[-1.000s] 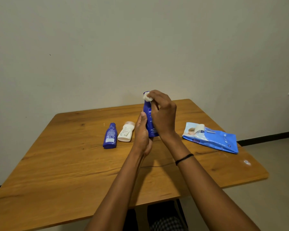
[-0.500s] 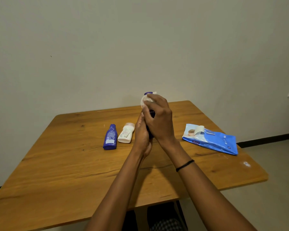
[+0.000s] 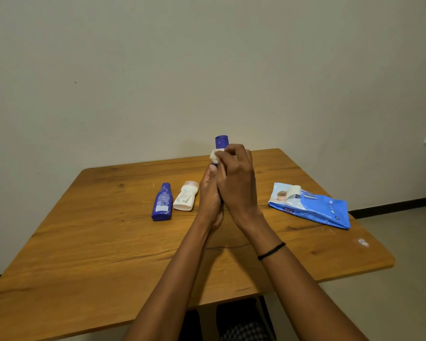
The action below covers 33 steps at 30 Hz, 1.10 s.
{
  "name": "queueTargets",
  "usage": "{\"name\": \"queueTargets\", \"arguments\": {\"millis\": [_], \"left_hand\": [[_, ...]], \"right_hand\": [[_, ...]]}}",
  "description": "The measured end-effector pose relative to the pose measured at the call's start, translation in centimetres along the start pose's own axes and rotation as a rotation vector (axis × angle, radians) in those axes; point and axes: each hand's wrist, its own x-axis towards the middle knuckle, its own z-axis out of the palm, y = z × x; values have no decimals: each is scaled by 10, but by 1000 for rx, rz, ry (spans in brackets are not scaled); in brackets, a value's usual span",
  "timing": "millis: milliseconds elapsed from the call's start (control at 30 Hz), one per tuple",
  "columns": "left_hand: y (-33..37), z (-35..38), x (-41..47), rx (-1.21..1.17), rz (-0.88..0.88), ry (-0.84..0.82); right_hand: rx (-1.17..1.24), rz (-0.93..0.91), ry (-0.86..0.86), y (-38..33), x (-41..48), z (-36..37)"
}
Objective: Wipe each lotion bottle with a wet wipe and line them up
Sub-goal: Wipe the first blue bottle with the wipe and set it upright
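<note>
I hold a tall blue lotion bottle point(image 3: 221, 142) upright above the middle of the wooden table point(image 3: 108, 254). My left hand point(image 3: 209, 200) grips its lower body. My right hand point(image 3: 236, 183) pinches a white wet wipe point(image 3: 215, 155) against the bottle just under its cap. Both hands hide most of the bottle. A smaller blue bottle point(image 3: 162, 202) and a white bottle point(image 3: 186, 196) lie flat side by side to the left of my hands.
A blue pack of wet wipes point(image 3: 310, 205) with its flap peeled up lies on the right side of the table. The table's far edge meets a plain wall. A small white spot point(image 3: 363, 241) marks the right edge.
The wipe has slid down from the bottle's cap to just under it, so the blue cap now shows above my right hand. My left hand keeps its hold.
</note>
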Motion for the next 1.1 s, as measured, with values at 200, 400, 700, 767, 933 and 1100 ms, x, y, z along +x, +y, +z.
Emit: {"name": "queueTargets", "arguments": {"millis": [200,400,700,767,933,1100], "left_hand": [[-3,4,-4,100,68,-47],[3,5,1,72,68,6],[-6,-4,3,-8,52,5],[-6,-3,3,29,60,-19],[-4,-4,4,43,58,-2],[0,-10,7,-22,30,43]], "right_hand": [[-62,19,44,2,36,-6],[-4,-16,34,3,27,-3],[57,-38,35,8,3,-3],[64,-11,57,11,21,-6],[96,-29,50,13,37,-5],[128,-40,29,11,5,-1]]}}
